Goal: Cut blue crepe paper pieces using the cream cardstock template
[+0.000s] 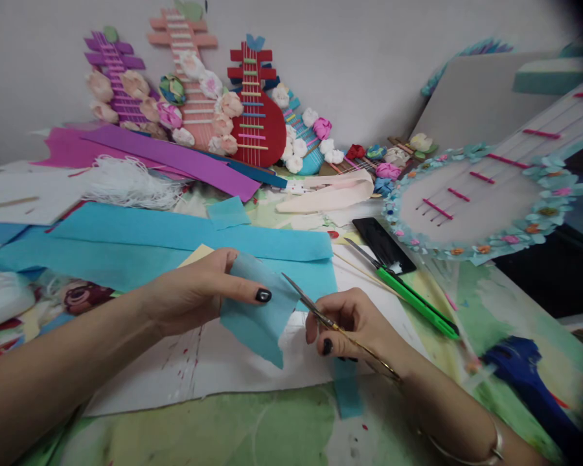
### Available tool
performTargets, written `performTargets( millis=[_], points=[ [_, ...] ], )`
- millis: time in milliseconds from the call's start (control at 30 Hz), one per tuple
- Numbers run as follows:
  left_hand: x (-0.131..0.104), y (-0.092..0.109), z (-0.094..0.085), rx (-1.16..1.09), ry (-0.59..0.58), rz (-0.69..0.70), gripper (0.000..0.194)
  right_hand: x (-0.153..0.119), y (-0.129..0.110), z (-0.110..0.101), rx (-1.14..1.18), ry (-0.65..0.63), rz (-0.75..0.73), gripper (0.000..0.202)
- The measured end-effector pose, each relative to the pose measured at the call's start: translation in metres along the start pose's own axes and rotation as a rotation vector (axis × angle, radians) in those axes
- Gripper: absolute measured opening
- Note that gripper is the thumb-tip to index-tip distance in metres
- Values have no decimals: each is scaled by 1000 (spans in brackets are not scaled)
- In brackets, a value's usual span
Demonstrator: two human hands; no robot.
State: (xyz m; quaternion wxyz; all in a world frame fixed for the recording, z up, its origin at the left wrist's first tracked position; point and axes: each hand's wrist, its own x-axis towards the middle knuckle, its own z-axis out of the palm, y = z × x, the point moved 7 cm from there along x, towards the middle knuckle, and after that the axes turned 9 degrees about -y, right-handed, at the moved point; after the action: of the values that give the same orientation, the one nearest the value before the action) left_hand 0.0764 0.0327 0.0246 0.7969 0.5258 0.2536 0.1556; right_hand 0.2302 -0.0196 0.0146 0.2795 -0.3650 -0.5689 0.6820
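Note:
My left hand [218, 288] pinches a piece of blue crepe paper [252, 317] between thumb and fingers, holding it above a white sheet [175, 369]. Gold-handled scissors [333, 323] are gripped in my right hand [357, 323], their blades pointing up and left at the right edge of the paper. Behind my hands lie wide strips of blue crepe paper [282, 243], with a small blue square [228, 212] on top. Another small blue strip [348, 391] sits below my right hand, partly hidden by it.
A green utility knife [418, 301] with its blade out lies beside a black phone [381, 243]. A blue glue gun [529, 375] is at the right. Decorated paper lutes [260, 129] lean on the wall; a flower-rimmed one [461, 200] stands right. White string [131, 181] lies back left.

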Motion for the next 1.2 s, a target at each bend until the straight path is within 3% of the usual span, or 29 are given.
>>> performTargets(
  millis=[1200],
  points=[
    [2,-2,0,-121,-58,37,10,2,9,-4,20,54,141,35]
  ],
)
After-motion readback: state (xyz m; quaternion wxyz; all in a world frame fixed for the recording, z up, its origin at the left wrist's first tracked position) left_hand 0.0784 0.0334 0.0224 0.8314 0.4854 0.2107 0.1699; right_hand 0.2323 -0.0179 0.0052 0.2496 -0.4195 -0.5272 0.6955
